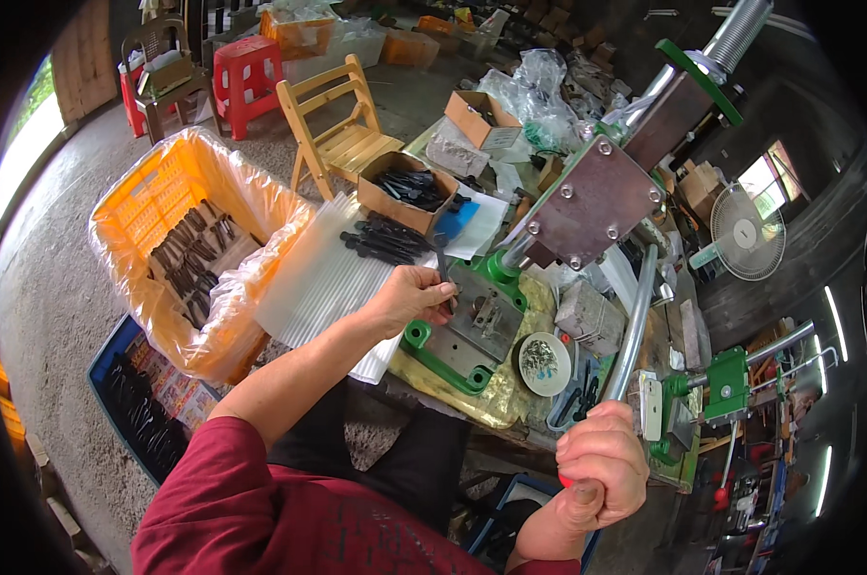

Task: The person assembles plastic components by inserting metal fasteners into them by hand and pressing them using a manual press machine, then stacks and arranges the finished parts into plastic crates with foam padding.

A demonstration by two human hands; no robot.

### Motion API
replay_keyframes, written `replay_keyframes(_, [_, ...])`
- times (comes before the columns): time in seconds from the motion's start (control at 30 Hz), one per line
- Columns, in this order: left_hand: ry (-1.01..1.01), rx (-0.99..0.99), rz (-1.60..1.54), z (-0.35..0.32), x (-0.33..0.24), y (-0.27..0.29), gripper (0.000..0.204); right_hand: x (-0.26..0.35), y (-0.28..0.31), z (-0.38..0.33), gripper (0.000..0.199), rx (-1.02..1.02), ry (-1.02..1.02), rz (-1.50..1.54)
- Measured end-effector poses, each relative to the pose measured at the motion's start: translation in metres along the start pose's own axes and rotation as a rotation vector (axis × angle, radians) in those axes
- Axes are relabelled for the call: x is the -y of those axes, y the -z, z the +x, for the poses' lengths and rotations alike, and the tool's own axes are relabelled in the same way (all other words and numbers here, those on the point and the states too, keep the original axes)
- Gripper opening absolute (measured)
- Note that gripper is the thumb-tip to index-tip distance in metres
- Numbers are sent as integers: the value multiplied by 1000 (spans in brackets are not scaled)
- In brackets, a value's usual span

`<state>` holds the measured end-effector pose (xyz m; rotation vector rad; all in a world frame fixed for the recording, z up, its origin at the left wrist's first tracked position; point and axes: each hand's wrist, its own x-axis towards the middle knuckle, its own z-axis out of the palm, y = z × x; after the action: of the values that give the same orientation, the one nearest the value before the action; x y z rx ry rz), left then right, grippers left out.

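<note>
My right hand (pixel 601 467) is wrapped round the end of the metal lever (pixel 635 326) of a green hand press; a bit of red knob shows under the fingers. My left hand (pixel 412 299) pinches a slim black part (pixel 442 261) beside the press's base plate (pixel 462 337). Part of that piece is hidden by the fingers. On the plate sits a small metal fixture (pixel 484 314), below the press's ram block (pixel 596 201). Similar black parts (pixel 387 240) lie piled beyond my left hand, next to a cardboard box (pixel 380 199) filled with more.
A white bowl (pixel 545 390) of small metal pieces stands right of the press, near a concrete block (pixel 589 316). At left are a plastic-lined orange crate (pixel 155 172) and a blue tray (pixel 107 369), both holding dark parts. A second press (pixel 728 385) stands at right; a wooden chair (pixel 342 144) behind.
</note>
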<state>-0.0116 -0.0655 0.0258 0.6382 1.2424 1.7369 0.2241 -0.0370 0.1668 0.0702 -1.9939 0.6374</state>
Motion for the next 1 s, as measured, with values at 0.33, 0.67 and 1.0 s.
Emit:
replay_keyframes(0.33, [-79, -77, -142, -33, -4, 21, 17, 2, -7, -1, 41, -87, 24, -20])
replay_keyframes(0.67, [-188, -178, 158, -42, -5, 41, 20, 2, -7, -1, 33, -12, 120, -21])
replay_keyframes(1.0, [-269, -172, 1484, -56, 5, 97, 15, 4, -3, -2, 29, -58, 216, -172])
